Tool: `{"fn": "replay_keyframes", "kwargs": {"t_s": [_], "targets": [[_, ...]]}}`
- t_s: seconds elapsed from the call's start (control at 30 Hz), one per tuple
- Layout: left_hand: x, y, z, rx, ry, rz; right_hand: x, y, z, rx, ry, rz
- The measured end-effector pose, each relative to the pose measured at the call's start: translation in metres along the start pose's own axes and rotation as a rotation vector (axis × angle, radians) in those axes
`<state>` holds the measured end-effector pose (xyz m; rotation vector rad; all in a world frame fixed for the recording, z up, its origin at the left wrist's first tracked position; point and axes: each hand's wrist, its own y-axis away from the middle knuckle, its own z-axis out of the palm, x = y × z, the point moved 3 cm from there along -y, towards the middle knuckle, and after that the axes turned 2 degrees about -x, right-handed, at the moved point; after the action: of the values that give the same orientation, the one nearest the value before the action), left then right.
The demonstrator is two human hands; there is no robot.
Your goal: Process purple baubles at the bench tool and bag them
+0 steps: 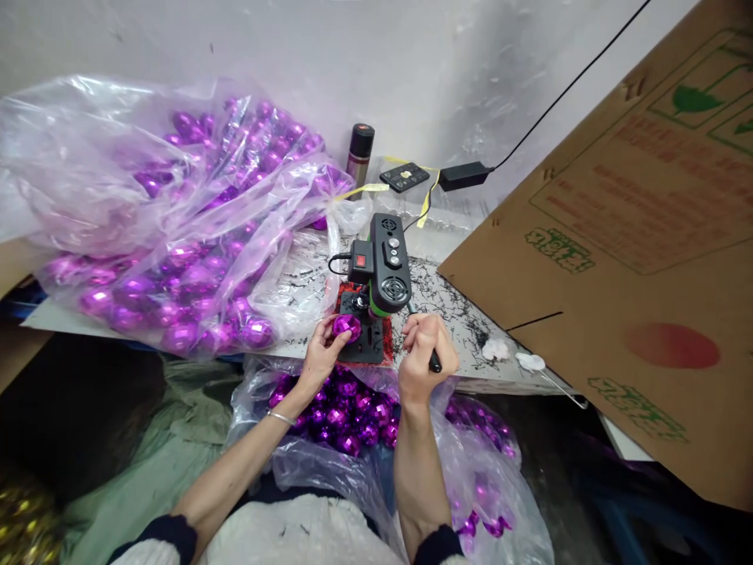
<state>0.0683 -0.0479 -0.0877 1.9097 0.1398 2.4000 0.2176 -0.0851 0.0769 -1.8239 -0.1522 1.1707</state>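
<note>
My left hand [322, 353] pinches a shiny purple faceted ball [346, 325] and holds it on the black base plate [368, 345] of a small black bench machine [385, 263]. My right hand [424, 355] is closed round the machine's black lever handle [434, 362], just right of the base. A clear plastic bag [365, 412] of several more purple balls lies in my lap below both hands.
A large clear bag [170, 220] full of purple balls fills the table's left side. A big cardboard sheet [635, 235] leans at the right. A dark flask [359, 153], a flat black device [404, 176] and a power adapter [464, 175] sit by the wall. Black shavings litter the table [459, 314].
</note>
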Motion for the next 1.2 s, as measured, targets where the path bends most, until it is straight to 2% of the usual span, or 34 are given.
{"fn": "replay_keyframes", "kwargs": {"t_s": [0.2, 0.33, 0.5, 0.77, 1.03, 1.2], "targets": [[-0.002, -0.017, 0.008, -0.002, -0.314, 0.179, 0.0, 0.003, -0.002, -0.028, -0.02, -0.032], [0.001, -0.015, 0.008, 0.007, -0.512, 0.261, 0.003, 0.008, -0.003, -0.039, 0.004, -0.033], [0.001, -0.012, 0.01, -0.058, -0.705, 0.367, 0.005, 0.011, -0.004, -0.042, 0.018, -0.025], [-0.011, -0.018, 0.013, -0.08, -0.696, 0.403, 0.007, 0.02, -0.004, -0.033, 0.012, -0.043], [-0.011, -0.017, 0.014, -0.097, -0.673, 0.45, 0.039, 0.057, 0.004, 0.028, -0.009, -0.051], [-0.012, -0.016, 0.015, -0.096, -0.662, 0.45, 0.046, 0.061, 0.009, 0.091, -0.027, -0.102]]}}
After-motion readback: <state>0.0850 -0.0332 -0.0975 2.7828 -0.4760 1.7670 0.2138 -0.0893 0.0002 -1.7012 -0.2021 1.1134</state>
